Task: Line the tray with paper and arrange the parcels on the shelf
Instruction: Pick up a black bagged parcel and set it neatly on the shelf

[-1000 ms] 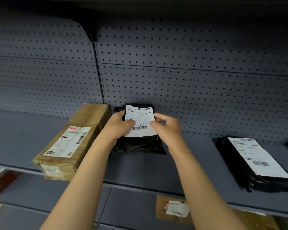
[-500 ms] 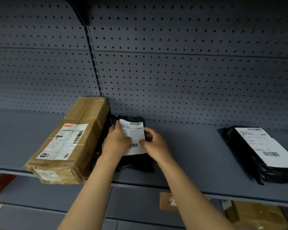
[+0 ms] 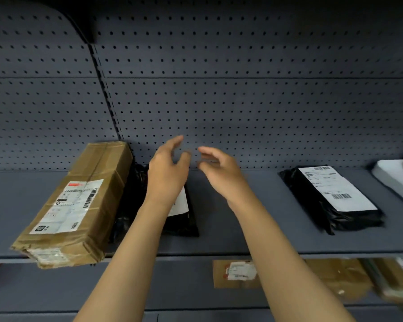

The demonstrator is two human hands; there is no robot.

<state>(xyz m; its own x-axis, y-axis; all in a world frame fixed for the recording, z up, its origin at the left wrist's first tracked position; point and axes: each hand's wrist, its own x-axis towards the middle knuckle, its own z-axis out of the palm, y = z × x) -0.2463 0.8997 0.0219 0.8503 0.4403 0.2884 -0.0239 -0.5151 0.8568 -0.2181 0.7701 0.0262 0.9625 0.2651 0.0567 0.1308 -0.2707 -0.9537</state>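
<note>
A small black parcel [image 3: 184,219] with a white label lies flat on the grey shelf [image 3: 242,228], right beside a long brown cardboard box [image 3: 79,201]. My left hand [image 3: 168,173] hovers above that black parcel, fingers apart, holding nothing, and hides most of its label. My right hand [image 3: 221,173] is raised to its right, also open and empty, over bare shelf. A larger black parcel [image 3: 330,198] with a white label lies further right on the same shelf.
A grey pegboard wall [image 3: 242,101] backs the shelf. A white flat packet [image 3: 396,180] sits at the far right edge. On the shelf below lie a small brown parcel [image 3: 235,273] and several brown packages [image 3: 358,280]. The cardboard box overhangs the shelf's front edge.
Both hands pushed the small black parcel against the cardboard box, laid it flat, then let go and lifted off it with fingers spread.
</note>
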